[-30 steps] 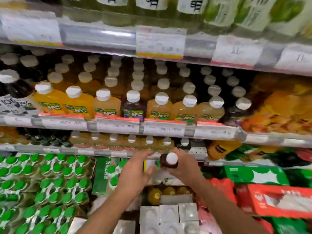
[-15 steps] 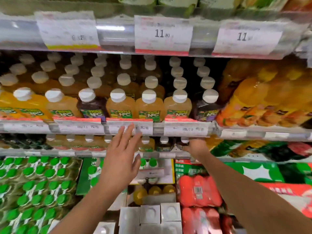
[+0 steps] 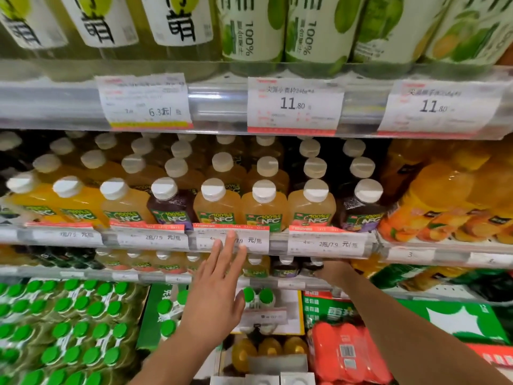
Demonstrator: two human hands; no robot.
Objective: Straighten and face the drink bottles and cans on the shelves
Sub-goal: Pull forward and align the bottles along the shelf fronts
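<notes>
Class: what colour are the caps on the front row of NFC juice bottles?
White caps, seen best in the head view.

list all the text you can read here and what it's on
"100% NFC": juice bottles, middle shelf
"100%": green cartons, top shelf
"11.80": two price tags, top rail
"6.3元/瓶": left tag, top rail
"2瓶/7.9 元/瓶": tags, middle rail
Small print on all tags, the large black characters on the white bottles and the green box: too blurred or cut off.
</notes>
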